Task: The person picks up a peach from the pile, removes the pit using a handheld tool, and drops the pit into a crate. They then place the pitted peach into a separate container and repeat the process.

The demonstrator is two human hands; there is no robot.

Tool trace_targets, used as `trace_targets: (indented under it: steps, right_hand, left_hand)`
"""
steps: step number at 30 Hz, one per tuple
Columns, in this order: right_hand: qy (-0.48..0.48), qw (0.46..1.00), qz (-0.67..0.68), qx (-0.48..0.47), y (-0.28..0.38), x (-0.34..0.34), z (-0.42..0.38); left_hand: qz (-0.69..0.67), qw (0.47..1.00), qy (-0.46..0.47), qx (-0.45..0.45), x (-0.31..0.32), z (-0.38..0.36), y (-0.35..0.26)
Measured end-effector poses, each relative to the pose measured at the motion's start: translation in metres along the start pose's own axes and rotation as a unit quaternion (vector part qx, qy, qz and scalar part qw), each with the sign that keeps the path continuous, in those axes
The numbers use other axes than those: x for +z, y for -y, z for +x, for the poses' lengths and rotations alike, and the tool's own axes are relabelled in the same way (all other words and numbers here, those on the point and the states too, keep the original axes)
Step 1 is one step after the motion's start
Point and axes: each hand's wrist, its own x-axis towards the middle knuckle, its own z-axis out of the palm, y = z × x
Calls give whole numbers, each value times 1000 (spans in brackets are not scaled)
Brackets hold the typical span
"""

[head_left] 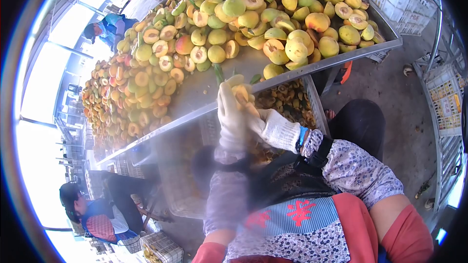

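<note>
My left hand (230,117), in a whitish glove, is closed around a yellow cut peach (242,96) just over the near edge of the metal table. My right hand (279,129), gloved as well, meets it from the right, its fingers pressed to the lower side of the same peach; whether a tool is in them is hidden. Halved yellow-green peaches (209,29) are heaped on the metal table (195,92), many with the cut face up. Beneath the hands, a container of peach pieces (282,98) shows partly behind my arms.
A seated person (105,214) is at the lower left, and another person (109,29) is across the table. White crates (395,0) are stacked at the upper right. More crates (443,97) stand on a metal rack at right. My knee (360,126) is beside the container.
</note>
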Motion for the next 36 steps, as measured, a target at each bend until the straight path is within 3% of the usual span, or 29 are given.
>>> trace_targets:
  steps: [1,2,4,6,7,8,9,10,11,12,15,16,18,19,21,22,23,24,25,26,27,28,30,31,32,33,34,35,36]
  right_hand:
    - [29,1000,-6,7,-7,-1,1]
    - [57,998,-12,15,-14,-2,2]
    - [66,998,1,18,-26,-2,4]
    - [69,994,-86,-4,-20,-6,1]
    - [69,994,-86,-4,-15,-9,-2]
    - [122,985,8,119,0,-13,-7]
    - [171,951,101,238,11,-15,-10]
    - [172,951,100,237,13,-16,-10]
    - [178,949,109,238,15,-15,-11]
    - [184,946,119,239,19,-14,-12]
    - [186,961,52,199,29,-16,-16]
    - [200,964,-2,177,30,-17,-15]
    - [207,950,-12,232,28,-15,-13]
    - [257,918,125,276,26,-16,-14]
    - [327,830,343,294,25,-15,-18]
    - [329,831,340,293,28,-11,-18]
    - [278,874,277,286,34,-6,-19]
    - [226,910,212,274,37,-3,-19]
    - [227,946,75,218,30,-6,-12]
    - [230,946,74,217,12,-7,-8]
    - [187,966,-149,101,-11,-9,-4]
    - [131,922,-363,-24,-22,-10,-1]
    - [159,846,-484,158,12,-20,-6]
    - [135,858,-478,127,15,-22,-9]
    - [134,859,-478,125,14,-22,-8]
    - [106,878,-455,108,14,-24,-7]
    - [78,895,-430,90,13,-25,-5]
    - [66,898,-430,71,11,-25,-4]
    - [66,899,-427,70,10,-24,-2]
  left_hand:
    - [-164,975,22,-148,-6,4,-8]
    - [-320,901,43,-289,-11,6,-11]
    - [-287,904,80,-307,-19,12,-9]
    - [-214,904,151,-337,-25,17,-14]
    - [-265,879,115,-380,-23,14,-20]
    - [-265,879,116,-380,-13,9,-22]
    - [-314,892,13,-325,-2,4,-24]
    - [-359,891,-91,-263,3,2,-24]
    - [-302,930,-72,-195,-1,2,-22]
    - [-302,930,-74,-194,-8,2,-20]
    - [-235,928,85,-276,-27,7,-25]
    - [-235,928,83,-276,-28,5,-17]
    - [-189,965,127,-129,-28,6,-12]
    - [-336,879,114,-318,-33,5,-12]
    - [-385,882,62,-266,-24,0,-5]
    - [-429,878,11,-212,-22,-1,-2]
    - [-483,825,2,-295,-28,5,-24]
    - [-483,825,-1,-292,-31,7,-20]
    - [-547,781,-22,-299,-35,10,-10]
    - [-608,732,-44,-305,-41,11,0]
    - [-622,728,-40,-286,-58,16,12]
    - [-599,744,-84,-283,-73,17,9]
    - [-384,860,-160,-295,-107,17,-10]
    - [-333,887,-137,-290,-130,14,-12]
    - [-192,939,-114,-263,-149,10,-19]
    - [14,980,-87,-180,-179,5,17]
    - [196,970,-37,-141,-206,3,37]
    - [377,917,-24,-127,-208,1,24]
    - [546,831,-9,-108,-209,3,6]
